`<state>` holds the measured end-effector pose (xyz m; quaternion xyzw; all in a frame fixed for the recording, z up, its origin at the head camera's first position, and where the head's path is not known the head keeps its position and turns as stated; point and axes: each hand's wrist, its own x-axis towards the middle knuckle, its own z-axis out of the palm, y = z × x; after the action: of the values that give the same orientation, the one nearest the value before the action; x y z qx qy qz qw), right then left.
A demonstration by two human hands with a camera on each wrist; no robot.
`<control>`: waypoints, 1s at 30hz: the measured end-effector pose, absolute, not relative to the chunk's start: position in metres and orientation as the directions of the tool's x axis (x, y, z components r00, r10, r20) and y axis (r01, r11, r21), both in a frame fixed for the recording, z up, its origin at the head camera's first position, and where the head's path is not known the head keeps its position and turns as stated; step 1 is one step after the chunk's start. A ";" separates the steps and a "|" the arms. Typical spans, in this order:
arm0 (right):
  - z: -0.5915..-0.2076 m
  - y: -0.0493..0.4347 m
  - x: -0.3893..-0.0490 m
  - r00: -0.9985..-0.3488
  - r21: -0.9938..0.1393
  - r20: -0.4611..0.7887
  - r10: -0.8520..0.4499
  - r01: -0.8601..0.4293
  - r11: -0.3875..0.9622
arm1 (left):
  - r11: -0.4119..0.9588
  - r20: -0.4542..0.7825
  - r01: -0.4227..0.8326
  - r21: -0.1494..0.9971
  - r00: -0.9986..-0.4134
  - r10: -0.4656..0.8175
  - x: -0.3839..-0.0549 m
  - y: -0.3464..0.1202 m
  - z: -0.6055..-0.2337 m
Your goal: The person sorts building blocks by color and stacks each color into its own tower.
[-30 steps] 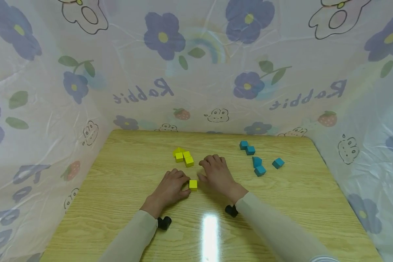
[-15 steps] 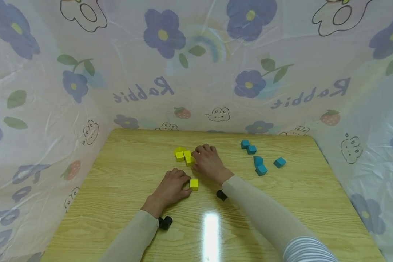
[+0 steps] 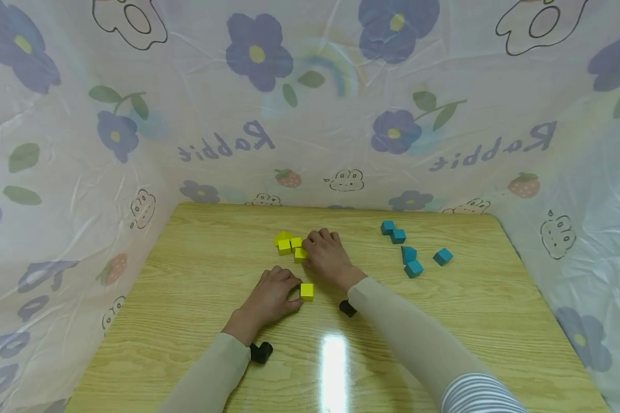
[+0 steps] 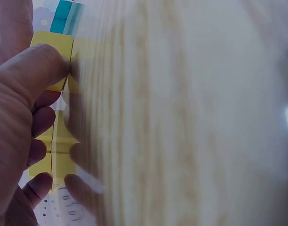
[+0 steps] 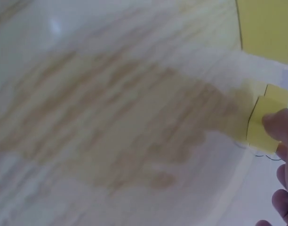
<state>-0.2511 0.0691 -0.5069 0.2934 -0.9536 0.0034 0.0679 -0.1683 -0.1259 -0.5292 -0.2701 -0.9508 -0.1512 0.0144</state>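
My left hand pinches a yellow cube on the table; in the left wrist view the thumb lies across the near face of this yellow cube. Farther back, my right hand holds another yellow cube at the right of a small yellow group. The right wrist view has my thumb against that yellow cube. Beside it sit two more yellow cubes, one in front and one behind, with a yellow pointed block at the back, partly hidden.
Several blue blocks lie at the back right of the wooden table, among them a lone cube and a wedge-like block. A patterned cloth surrounds the table at the back and sides. Black wrist cameras hang under both sleeves.
My right hand has moved left to the yellow group and taken hold of its right-hand cube, which now stands slightly apart from the cube behind. The left hand has stayed on its cube.
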 end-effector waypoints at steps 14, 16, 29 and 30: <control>-0.512 0.079 -0.246 -0.833 -0.014 0.168 -0.528 -0.537 0.843 | 0.810 0.090 0.505 0.298 -0.860 0.503 -0.168 -0.126 -0.527; -0.512 0.086 -0.242 -0.823 -0.002 0.188 -0.536 -0.546 0.838 | 0.809 0.090 0.505 0.301 -0.860 0.503 -0.167 -0.126 -0.527; -0.507 0.132 -0.197 -0.748 0.058 0.241 -0.618 -0.625 0.779 | 0.809 0.089 0.507 0.295 -0.858 0.506 -0.169 -0.126 -0.529; -0.508 0.134 -0.194 -0.743 0.056 0.247 -0.623 -0.630 0.774 | 0.809 0.088 0.508 0.296 -0.858 0.507 -0.169 -0.126 -0.529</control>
<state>-0.1938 0.1335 -0.5077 0.3356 -0.9333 0.0156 0.1268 -0.1692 -0.1258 -0.5292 -0.2669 -0.9510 -0.1563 0.0025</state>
